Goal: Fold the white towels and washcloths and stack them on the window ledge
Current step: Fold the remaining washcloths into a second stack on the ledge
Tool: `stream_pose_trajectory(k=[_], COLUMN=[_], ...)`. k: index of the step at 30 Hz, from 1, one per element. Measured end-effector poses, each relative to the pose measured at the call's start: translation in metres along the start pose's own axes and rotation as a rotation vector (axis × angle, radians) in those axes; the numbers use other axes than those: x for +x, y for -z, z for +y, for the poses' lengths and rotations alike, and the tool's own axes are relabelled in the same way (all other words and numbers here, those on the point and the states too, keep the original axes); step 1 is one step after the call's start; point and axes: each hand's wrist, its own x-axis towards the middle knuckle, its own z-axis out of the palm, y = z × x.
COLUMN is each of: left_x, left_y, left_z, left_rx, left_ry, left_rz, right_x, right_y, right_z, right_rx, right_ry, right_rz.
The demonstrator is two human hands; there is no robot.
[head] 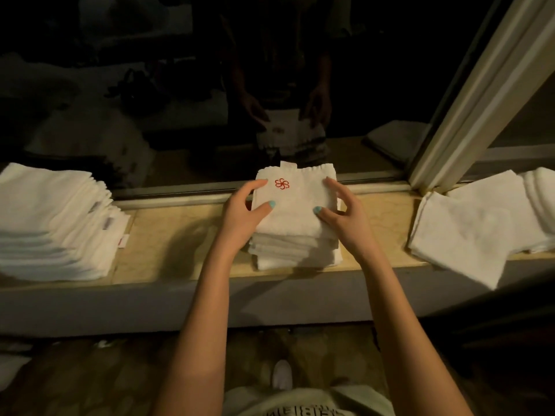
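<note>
A folded white washcloth [295, 202] with a red flower emblem lies on top of a small stack of folded washcloths [292, 250] at the middle of the window ledge [180, 235]. My left hand [247, 211] touches its left edge, thumb on top and fingers spread along the side. My right hand [342, 211] mirrors it on the right edge. Neither hand is curled around the cloth. A tall stack of folded white towels [51, 223] sits at the left of the ledge.
More white towels [480, 223] lie loosely at the ledge's right, one corner hanging over the front edge. A dark window pane [210, 85] stands right behind the ledge, with a pale frame post [468, 109] at the right. Dim floor lies below.
</note>
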Motion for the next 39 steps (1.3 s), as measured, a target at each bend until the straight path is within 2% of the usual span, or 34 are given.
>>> stream_pose_trajectory(k=[3, 7, 10, 15, 22, 27, 31, 35, 39], left_x=[0.003, 0.007, 0.007, 0.015, 0.014, 0.010, 0.006, -0.003, -0.020], left_y=[-0.002, -0.007, -0.007, -0.010, -0.088, -0.174, -0.233, -0.270, -0.281], left_z=[-0.008, -0.008, -0.008, 0.024, 0.069, 0.076, 0.071, 0.060, 0.049], left_rx=[0.043, 0.078, 0.142, 0.247, 0.336, 0.313, 0.368, 0.327, 0.311], left_ry=[-0.042, -0.111, -0.133, -0.326, -0.443, -0.309, -0.190, -0.053, 0.037], left_rz=[0.011, 0.139, 0.145, 0.206, 0.041, -0.132, -0.207, -0.187, -0.111], right_x=[0.002, 0.004, 0.005, 0.003, 0.002, -0.001, -0.001, 0.010, 0.022], right_y=[-0.005, -0.011, -0.007, 0.018, 0.102, 0.182, 0.243, 0.284, 0.303], right_z=[0.003, 0.006, 0.007, 0.007, 0.025, 0.048, 0.060, 0.073, 0.085], right_rx=[-0.031, -0.128, -0.222, -0.225, -0.216, -0.323, -0.415, -0.518, -0.606], right_ry=[0.009, 0.046, 0.054, 0.038, 0.022, -0.065, -0.088, -0.109, -0.089], right_rz=[0.056, 0.082, 0.104, 0.199, 0.379, 0.433, 0.438, 0.397, 0.250])
